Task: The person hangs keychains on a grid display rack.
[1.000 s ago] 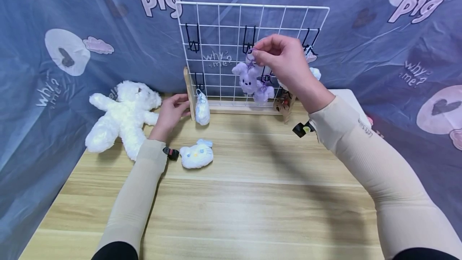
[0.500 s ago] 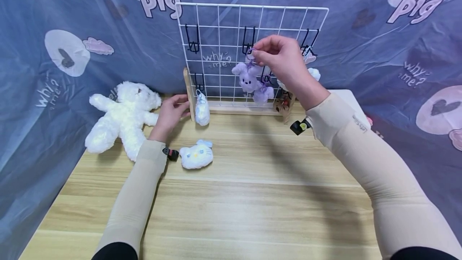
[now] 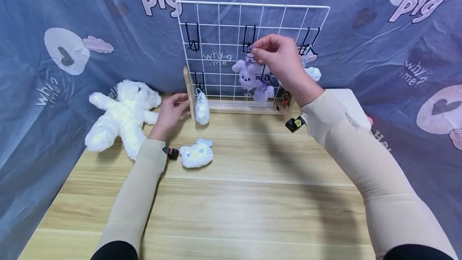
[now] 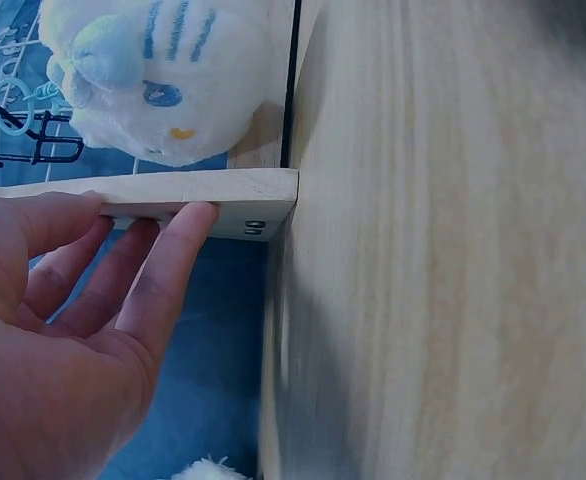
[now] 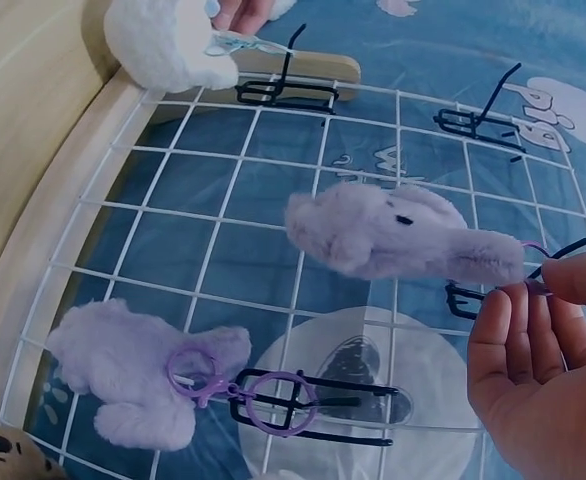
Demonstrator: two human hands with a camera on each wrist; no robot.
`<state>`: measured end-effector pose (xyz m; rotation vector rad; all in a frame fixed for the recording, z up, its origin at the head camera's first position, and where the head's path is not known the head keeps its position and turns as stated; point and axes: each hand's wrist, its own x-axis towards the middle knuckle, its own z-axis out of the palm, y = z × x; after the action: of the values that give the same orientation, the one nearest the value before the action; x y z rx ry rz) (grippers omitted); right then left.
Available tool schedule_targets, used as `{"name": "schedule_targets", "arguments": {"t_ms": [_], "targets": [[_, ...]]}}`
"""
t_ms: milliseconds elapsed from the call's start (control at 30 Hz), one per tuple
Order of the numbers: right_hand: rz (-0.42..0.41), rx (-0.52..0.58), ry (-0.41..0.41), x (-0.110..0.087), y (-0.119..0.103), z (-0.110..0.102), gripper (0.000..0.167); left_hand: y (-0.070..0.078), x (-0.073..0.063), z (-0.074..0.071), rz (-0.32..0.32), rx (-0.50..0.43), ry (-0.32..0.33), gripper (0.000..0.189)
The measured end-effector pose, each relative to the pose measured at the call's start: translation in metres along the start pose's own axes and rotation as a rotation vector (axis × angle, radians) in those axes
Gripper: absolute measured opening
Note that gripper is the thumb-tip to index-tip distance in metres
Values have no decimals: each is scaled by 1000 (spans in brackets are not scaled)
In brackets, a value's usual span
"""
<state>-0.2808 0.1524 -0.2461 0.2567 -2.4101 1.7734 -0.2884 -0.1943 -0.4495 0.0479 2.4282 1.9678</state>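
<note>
In the head view my right hand (image 3: 277, 57) pinches the purple ring of a purple plush keychain (image 3: 246, 76) at the upper middle black hook (image 3: 249, 43). The right wrist view shows this plush keychain (image 5: 378, 230) sideways, its ring end beside the hook's tip; whether the ring is over the hook is unclear. Below it, a second purple plush keychain (image 5: 133, 375) hangs by its ring from a lower hook. My left hand (image 4: 93, 310) touches the wooden side post (image 4: 203, 190) of the rack with fairly straight fingers. A white plush keychain (image 3: 202, 109) hangs just inside that post.
The white wire grid (image 3: 231, 7) stands at the table's back. A white cat-face plush (image 3: 196, 154) lies before it, and a white teddy bear (image 3: 126, 115) lies at left. A brown plush (image 3: 282, 106) and a white plush (image 3: 313, 74) hang at right, near a white board (image 3: 348, 105).
The ring and plush keychain in my right hand have risen slightly towards the hook, while my right forearm has shifted left. My left hand stays at the post.
</note>
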Motion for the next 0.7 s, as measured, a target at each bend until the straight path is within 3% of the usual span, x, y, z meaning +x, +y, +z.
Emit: {"name": "schedule_targets", "arguments": {"t_ms": [367,700], "targets": [[37,-12,30,15,5,6,10,2,-1,0,-3,4,7,40],[75,-136,75,18,2,7,13,2,0,0,-10,2,-2,40]]}}
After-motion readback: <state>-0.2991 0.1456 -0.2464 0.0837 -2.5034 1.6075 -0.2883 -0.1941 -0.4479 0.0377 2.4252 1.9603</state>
